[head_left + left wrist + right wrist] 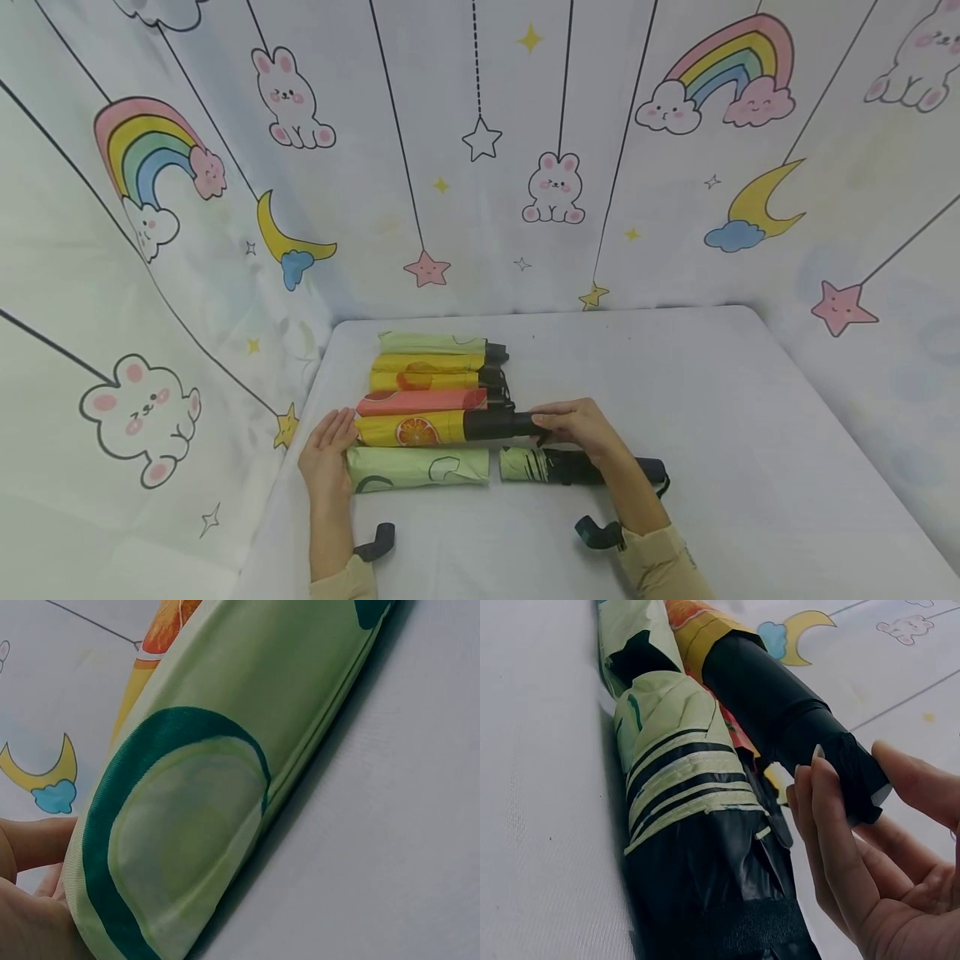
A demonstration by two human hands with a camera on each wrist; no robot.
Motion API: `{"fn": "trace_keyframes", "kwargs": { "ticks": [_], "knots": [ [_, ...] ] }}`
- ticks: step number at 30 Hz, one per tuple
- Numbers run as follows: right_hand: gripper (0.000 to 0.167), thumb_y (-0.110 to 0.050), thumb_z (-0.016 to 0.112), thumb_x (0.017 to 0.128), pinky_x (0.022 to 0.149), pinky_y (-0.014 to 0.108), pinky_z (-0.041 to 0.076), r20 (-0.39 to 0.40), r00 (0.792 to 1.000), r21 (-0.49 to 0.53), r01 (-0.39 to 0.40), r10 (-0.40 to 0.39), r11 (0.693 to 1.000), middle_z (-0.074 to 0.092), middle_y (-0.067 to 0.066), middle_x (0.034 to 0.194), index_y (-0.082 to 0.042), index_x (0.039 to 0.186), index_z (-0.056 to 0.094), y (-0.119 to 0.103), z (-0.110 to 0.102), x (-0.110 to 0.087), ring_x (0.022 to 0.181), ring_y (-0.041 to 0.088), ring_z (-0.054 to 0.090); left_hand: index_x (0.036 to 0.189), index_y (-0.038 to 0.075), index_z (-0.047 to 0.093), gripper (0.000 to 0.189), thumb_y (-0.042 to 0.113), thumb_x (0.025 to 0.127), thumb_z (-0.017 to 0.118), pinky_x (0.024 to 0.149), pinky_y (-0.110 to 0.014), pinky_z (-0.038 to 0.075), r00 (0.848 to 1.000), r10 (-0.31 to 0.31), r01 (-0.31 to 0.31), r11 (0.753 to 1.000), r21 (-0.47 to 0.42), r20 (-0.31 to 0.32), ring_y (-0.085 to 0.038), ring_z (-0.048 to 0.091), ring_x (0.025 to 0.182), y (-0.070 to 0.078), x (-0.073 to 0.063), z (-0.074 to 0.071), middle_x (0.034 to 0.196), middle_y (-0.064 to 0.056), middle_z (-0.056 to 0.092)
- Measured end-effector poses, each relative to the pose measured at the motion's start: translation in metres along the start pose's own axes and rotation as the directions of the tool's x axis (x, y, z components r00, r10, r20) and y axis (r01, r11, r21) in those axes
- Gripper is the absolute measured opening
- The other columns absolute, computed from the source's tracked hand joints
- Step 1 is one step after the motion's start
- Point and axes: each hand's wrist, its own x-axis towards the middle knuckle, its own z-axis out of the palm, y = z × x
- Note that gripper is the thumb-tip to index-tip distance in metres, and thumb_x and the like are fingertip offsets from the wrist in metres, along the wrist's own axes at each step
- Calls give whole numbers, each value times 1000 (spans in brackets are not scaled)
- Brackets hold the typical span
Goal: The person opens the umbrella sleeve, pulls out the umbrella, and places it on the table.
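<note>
A folded yellow umbrella (408, 430) in an orange-slice sleeve lies crosswise on the table. My right hand (573, 425) pinches the end of its black handle (780, 705) between thumb and fingers. At its left end is my left hand (328, 446), fingers fairly straight, beside the sleeve's end; whether they touch it is hard to tell. Nearer to me lies a pale green avocado-print umbrella sleeve (418, 469), also large in the left wrist view. Right of that sleeve, below my right wrist, is a folded green-and-black umbrella (682, 765).
Behind the yellow umbrella lie a red umbrella (423, 402), two more yellow ones and a pale green one (431, 342), side by side with black ends rightward. Two dark curved pieces (377, 542) show beside the forearms. A patterned cloth backs the white table (712, 392).
</note>
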Motion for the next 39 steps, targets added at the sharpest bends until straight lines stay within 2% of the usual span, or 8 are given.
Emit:
{"fn": "trace_keyframes", "kwargs": {
  "ticks": [8, 14, 21, 28, 35, 39],
  "knots": [
    [43, -23, 81, 92, 86, 38, 65, 6, 1000, -21, 10, -10, 1000, 79, 17, 101, 8, 120, 73, -3, -7, -2, 90, 33, 78, 151, -8, 44, 60, -18, 95, 63, 102, -27, 55, 1000, 2, -2, 1000, -4, -6, -22, 66, 127, 4, -3, 1, 149, -26, 55],
    [43, -23, 80, 94, 87, 38, 64, 19, 1000, -24, 17, -17, 1000, 79, 17, 101, 9, 122, 72, -2, -11, -4, 93, 36, 77, 148, -8, 46, 59, -19, 93, 64, 101, -27, 56, 1000, 5, -5, 1000, -14, -9, -21, 69, 122, 6, -5, 2, 141, -21, 64],
    [44, -23, 80, 94, 88, 38, 64, 21, 1000, -21, 16, -15, 1000, 78, 17, 102, 9, 123, 72, -4, -14, -7, 91, 33, 78, 145, -7, 50, 57, -20, 92, 65, 101, -29, 56, 1000, -1, 0, 999, -41, -12, -23, 70, 121, 7, -6, 1, 133, -18, 69],
    [42, -21, 78, 95, 89, 39, 63, 17, 1000, -25, 14, -14, 1000, 78, 18, 102, 9, 124, 71, -6, -16, -11, 92, 35, 77, 150, -8, 43, 61, -20, 94, 62, 103, -29, 54, 1000, -1, 1, 999, -34, 6, -24, 66, 127, 2, -2, -1, 141, -19, 64],
    [45, -22, 81, 92, 88, 37, 64, 4, 1000, -1, 5, -5, 1000, 78, 19, 102, 9, 123, 71, -5, -20, -12, 90, 33, 78, 147, -7, 47, 58, -21, 93, 63, 102, -29, 54, 1000, 4, -5, 999, -49, -11, -23, 68, 124, 0, -1, 0, 137, -17, 66],
    [45, -23, 82, 91, 87, 36, 64, -8, 1000, -1, -1, 1, 1000, 78, 18, 102, 8, 122, 72, -4, -22, -12, 89, 32, 78, 149, -7, 45, 59, -20, 94, 63, 102, -28, 54, 1000, 0, 0, 999, -32, -4, -24, 66, 127, 0, -1, 0, 144, -21, 61]
  ]
}}
